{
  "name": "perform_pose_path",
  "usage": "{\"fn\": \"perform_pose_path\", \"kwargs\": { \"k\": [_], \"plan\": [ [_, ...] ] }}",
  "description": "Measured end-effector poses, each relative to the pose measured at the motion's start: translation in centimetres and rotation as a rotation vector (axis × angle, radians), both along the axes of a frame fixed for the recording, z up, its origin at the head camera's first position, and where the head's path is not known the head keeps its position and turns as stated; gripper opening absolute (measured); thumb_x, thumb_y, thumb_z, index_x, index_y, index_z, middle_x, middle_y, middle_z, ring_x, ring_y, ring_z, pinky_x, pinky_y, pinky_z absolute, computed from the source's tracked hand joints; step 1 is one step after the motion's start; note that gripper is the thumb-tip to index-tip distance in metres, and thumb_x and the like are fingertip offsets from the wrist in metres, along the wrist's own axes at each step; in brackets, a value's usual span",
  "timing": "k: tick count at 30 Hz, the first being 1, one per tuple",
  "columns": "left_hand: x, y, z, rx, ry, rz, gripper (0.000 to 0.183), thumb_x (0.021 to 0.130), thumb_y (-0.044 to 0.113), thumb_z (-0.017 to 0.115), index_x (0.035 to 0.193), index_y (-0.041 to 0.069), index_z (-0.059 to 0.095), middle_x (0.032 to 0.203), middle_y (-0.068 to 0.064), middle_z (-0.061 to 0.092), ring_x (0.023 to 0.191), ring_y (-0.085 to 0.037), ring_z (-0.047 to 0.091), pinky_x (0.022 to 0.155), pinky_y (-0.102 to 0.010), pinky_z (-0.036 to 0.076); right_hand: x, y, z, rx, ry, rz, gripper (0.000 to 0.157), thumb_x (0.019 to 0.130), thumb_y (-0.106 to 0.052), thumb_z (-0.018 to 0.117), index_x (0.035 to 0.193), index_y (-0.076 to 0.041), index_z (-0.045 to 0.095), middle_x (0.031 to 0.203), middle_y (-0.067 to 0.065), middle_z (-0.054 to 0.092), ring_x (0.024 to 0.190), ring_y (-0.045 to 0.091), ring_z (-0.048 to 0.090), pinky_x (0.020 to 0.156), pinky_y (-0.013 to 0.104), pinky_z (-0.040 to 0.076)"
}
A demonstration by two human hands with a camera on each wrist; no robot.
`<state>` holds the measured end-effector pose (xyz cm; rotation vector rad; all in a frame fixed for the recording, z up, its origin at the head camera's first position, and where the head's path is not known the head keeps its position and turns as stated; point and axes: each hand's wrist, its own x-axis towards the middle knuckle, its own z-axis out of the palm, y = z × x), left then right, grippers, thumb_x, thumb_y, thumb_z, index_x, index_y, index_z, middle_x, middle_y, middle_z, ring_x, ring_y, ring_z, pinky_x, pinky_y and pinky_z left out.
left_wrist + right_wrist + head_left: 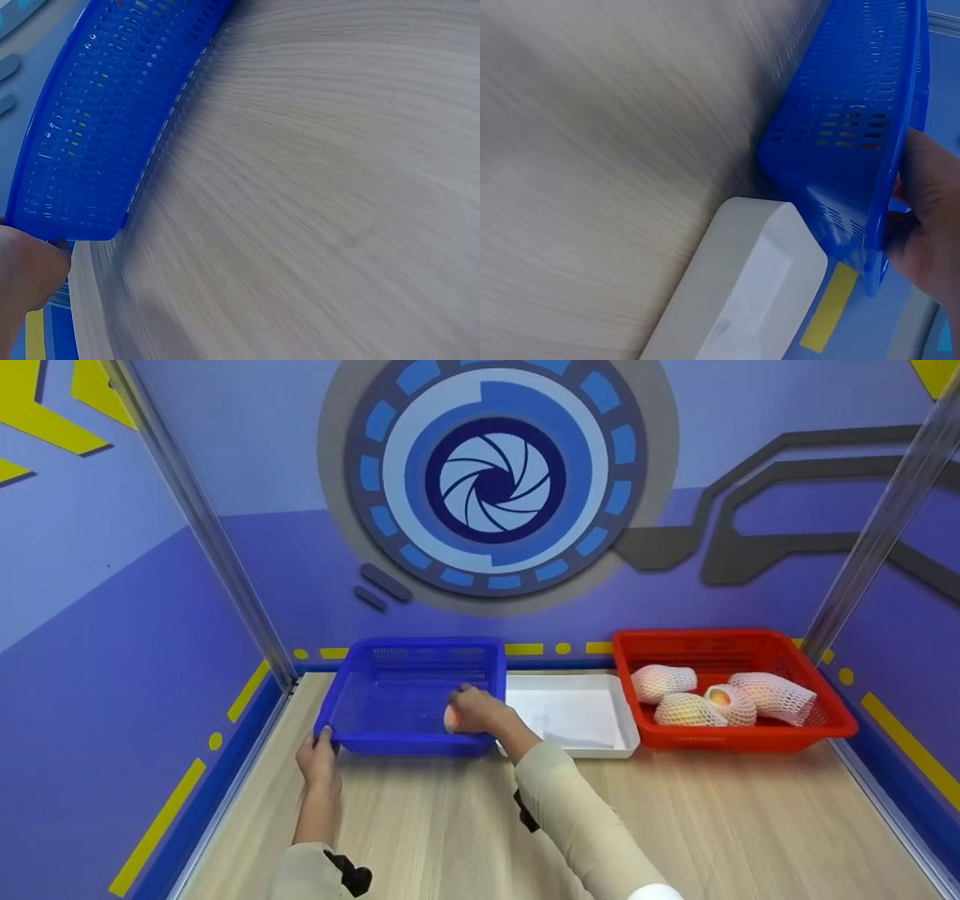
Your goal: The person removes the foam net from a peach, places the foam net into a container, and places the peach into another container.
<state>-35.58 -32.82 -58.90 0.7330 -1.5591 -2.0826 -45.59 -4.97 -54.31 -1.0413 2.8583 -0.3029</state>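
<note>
My left hand (pixel 319 761) grips the rim of a blue plastic basket (pixel 442 744) at its front left corner; the left wrist view shows the thumb side of that hand (pixel 30 270) at the rim. Over the basket's right part, my right hand (pixel 476 711) has its fingers curled round a fruit (pixel 451 719), pale with a pinkish-orange tint and mostly covered by the hand. From the right wrist, the basket wall hides most of the fingers of this hand (pixel 934 217). Apart from that fruit, the basket floor (pixel 397 705) looks bare.
A shallow white tray (pixel 577 709) stands against the blue basket's right side. Farther right, a red basket (pixel 750 740) holds several fruits in white foam nets (pixel 690 710). All stand on a wood-grain table (pixel 712 825) before a blue patterned back wall (pixel 285 585), with metal posts (pixel 232 562) at the corners.
</note>
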Motion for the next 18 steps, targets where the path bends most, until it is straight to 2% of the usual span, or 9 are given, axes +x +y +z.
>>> {"fn": "perform_pose_path", "kwargs": {
  "k": [5, 7, 9, 12, 18],
  "plan": [
    [-0.11, -0.31, -0.14, 0.023, 0.002, -0.028, 0.048, 0.109, 0.014, 0.041, 0.147, -0.013, 0.037, 0.155, -0.029, 0.038, 0.144, -0.033, 0.039, 0.118, -0.037, 0.036, -0.25, -0.28, -0.17, 0.008, -0.060, -0.027, 0.023, 0.092, -0.024, 0.070, 0.110, -0.009, 0.072, 0.111, 0.014, 0.069, 0.095, 0.026, 0.064, 0.087, 0.043, 0.057],
    [-0.19, -0.36, -0.17, 0.026, 0.009, -0.038, 0.048, 0.109, 0.014, 0.041, 0.148, -0.013, 0.036, 0.156, -0.029, 0.037, 0.145, -0.033, 0.038, 0.118, -0.037, 0.036, -0.36, -0.29, -0.17, 0.001, -0.081, -0.032, 0.014, 0.093, -0.022, 0.069, 0.100, -0.009, 0.072, 0.101, 0.011, 0.069, 0.086, 0.023, 0.060, 0.081, 0.041, 0.057],
    [-0.28, -0.34, -0.27, 0.006, 0.011, -0.041, 0.049, 0.109, 0.015, 0.040, 0.150, -0.011, 0.035, 0.156, -0.027, 0.037, 0.145, -0.031, 0.038, 0.118, -0.035, 0.036, -0.47, -0.27, -0.19, -0.009, -0.094, -0.034, 0.012, 0.093, -0.021, 0.069, 0.092, -0.009, 0.071, 0.092, 0.009, 0.067, 0.079, 0.021, 0.055, 0.074, 0.039, 0.054],
    [-0.29, -0.37, -0.30, -0.010, 0.014, -0.051, 0.050, 0.109, 0.014, 0.040, 0.153, -0.010, 0.032, 0.158, -0.026, 0.036, 0.146, -0.032, 0.037, 0.118, -0.036, 0.035, -0.43, -0.22, -0.15, -0.011, -0.097, -0.030, 0.012, 0.094, -0.019, 0.067, 0.090, -0.008, 0.070, 0.088, 0.008, 0.064, 0.077, 0.021, 0.054, 0.070, 0.038, 0.052],
    [-0.04, -0.57, -0.69, 0.003, 0.030, -0.059, 0.052, 0.110, 0.016, 0.040, 0.154, -0.009, 0.030, 0.159, -0.026, 0.034, 0.147, -0.033, 0.036, 0.119, -0.037, 0.034, 0.04, 0.12, 0.36, -0.035, -0.073, 0.015, 0.023, 0.094, -0.017, 0.068, 0.112, -0.005, 0.074, 0.105, 0.012, 0.072, 0.088, 0.023, 0.063, 0.081, 0.040, 0.058]
  ]
}}
